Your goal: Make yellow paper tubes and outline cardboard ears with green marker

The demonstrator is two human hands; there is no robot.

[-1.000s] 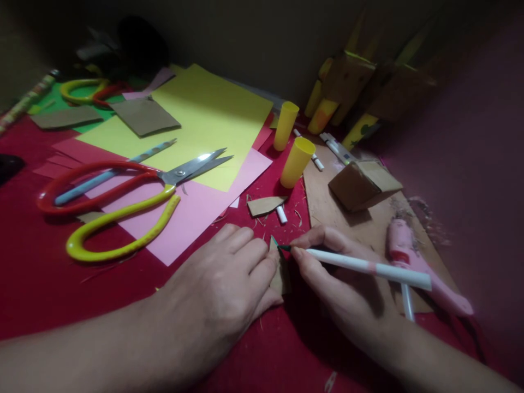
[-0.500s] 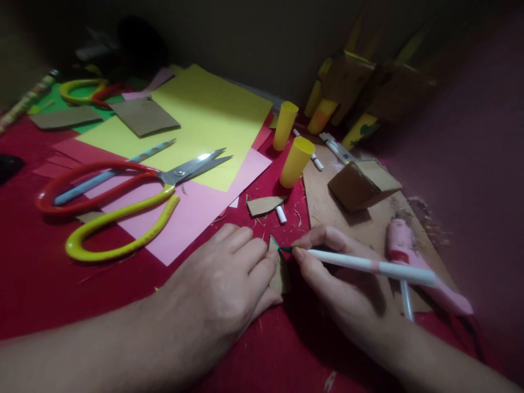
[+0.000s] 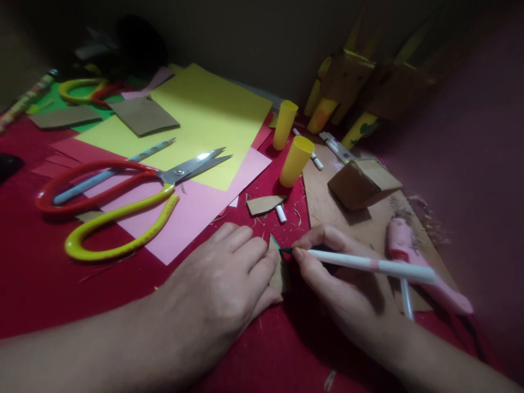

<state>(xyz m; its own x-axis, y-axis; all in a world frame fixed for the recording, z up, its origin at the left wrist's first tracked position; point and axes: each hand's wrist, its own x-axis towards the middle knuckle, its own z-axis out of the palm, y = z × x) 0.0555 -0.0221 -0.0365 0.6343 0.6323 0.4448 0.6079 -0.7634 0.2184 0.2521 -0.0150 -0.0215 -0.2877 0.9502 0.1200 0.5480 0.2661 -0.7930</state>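
My left hand (image 3: 235, 278) is closed on a small pointed piece of cardboard (image 3: 279, 278), pressing it to the red tabletop cover; part of the piece is hidden under the fingers. A green line runs along the slanted edge near its tip. In my right hand (image 3: 335, 273), pinched between thumb and fingers, is a white felt-tip pen (image 3: 368, 263) with a dark green tip. That tip touches the edge of the cardboard. Just beyond lies another cut strip of cardboard (image 3: 265, 205), with a short white stick (image 3: 280, 213) against it.
Large scissors (image 3: 172, 177) with red and yellow handles lie blades apart over yellow paper (image 3: 208, 114), pink paper (image 3: 164, 234) and a pencil (image 3: 90, 185). Two yellow paper tubes (image 3: 297, 162) stand ahead. At right are a cardboard box (image 3: 360, 183), a pink glue gun (image 3: 409, 256) and cardboard figures (image 3: 347, 76).
The pen tip stays at the cardboard's edge, with hardly any shift. Both hands hold nearly the same positions, and the other objects have not moved.
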